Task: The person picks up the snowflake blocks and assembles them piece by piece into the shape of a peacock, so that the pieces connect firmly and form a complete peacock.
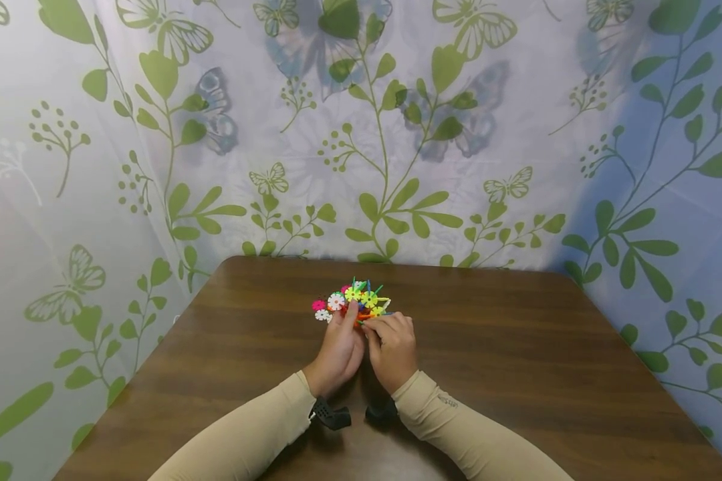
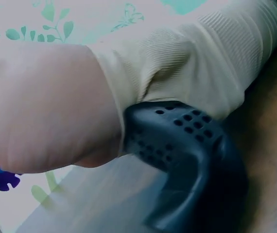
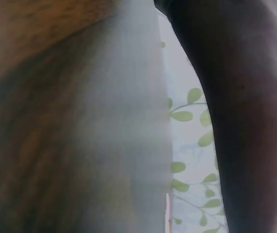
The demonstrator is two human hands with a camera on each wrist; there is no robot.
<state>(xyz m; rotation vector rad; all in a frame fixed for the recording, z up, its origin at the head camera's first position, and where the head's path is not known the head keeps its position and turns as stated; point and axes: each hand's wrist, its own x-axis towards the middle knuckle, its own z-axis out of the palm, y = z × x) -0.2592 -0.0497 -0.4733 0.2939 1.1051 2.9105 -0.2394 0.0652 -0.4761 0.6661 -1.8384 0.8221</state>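
Observation:
A cluster of interlocking snowflake discs in yellow, white, pink, green, blue and orange is held up in front of me in the head view. My left hand grips it from the left, thumb upright against the near side. On the right, my right hand has curled fingers and thumb pinching at the cluster's lower right edge; its fingers hide the piece there. A purple disc shows below my left hand in the left wrist view. The right wrist view shows mostly my shadowed right hand.
Both hands are over a brown wooden table. Behind it hangs a pale cloth printed with green leaves and butterflies. Black wrist mounts sit under beige sleeves.

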